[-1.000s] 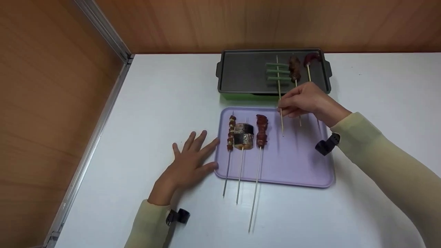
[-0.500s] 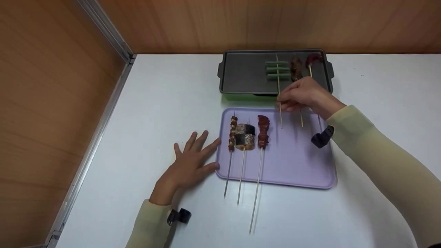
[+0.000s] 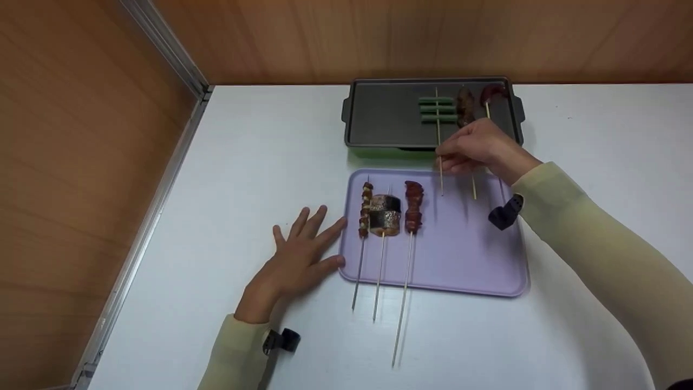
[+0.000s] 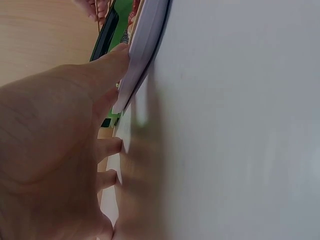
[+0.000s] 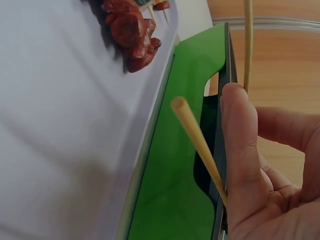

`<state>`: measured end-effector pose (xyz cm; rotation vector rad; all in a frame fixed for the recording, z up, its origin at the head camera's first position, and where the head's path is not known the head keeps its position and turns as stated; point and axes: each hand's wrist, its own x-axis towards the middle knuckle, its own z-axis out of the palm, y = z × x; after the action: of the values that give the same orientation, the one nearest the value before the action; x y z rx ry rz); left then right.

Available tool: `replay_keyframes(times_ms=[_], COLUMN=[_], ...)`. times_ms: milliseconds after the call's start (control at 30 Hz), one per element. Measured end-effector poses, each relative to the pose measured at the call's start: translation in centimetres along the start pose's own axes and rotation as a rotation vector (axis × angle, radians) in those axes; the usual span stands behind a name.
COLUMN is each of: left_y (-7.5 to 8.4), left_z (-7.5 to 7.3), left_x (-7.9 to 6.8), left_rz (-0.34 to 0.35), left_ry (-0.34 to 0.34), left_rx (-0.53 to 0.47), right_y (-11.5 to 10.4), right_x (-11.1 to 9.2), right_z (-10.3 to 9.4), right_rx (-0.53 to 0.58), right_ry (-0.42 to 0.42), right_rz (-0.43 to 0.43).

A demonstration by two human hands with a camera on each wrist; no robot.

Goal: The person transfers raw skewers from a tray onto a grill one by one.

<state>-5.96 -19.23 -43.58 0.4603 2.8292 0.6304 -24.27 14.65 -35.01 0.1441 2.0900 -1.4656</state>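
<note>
My right hand (image 3: 476, 145) pinches the bare stick of a skewer with green pieces (image 3: 438, 109), above the gap between the grill and the tray. The green pieces lie over the dark grill plate (image 3: 384, 114), left of a brown meat skewer (image 3: 465, 105) and a red curled skewer (image 3: 491, 92). In the right wrist view a stick end (image 5: 192, 132) juts out beside my thumb. My left hand (image 3: 295, 257) rests spread on the table, its thumb and index finger touching the left rim of the purple tray (image 3: 460, 254).
On the tray lie a thin skewer of small chunks (image 3: 365, 211), a fish-like skewer (image 3: 385, 214) and a red meat skewer (image 3: 413, 206). Their sticks overhang the tray's front edge. A wooden panel (image 3: 303, 43) stands behind the grill, another at the left.
My right hand has moved slightly away from me, and the green skewer's pieces have come down level over the grill plate. My left hand has stayed in place.
</note>
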Motion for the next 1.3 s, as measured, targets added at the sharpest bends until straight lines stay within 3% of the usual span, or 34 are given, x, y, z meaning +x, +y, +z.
replay_keyframes(times_ms=[667,1300], left_y=[-0.03,-0.08], left_z=[-0.06,0.04], left_x=[0.0,0.28], left_rz=[0.021,0.011], left_ry=[0.013,0.002], left_rx=[0.002,0.002], right_y=[-0.26,-0.08], right_x=[-0.19,-0.66], right_z=[0.08,-0.21], right_rx=[-0.13,-0.185], right_ry=[0.076,0.08], right_rz=[-0.013,-0.047])
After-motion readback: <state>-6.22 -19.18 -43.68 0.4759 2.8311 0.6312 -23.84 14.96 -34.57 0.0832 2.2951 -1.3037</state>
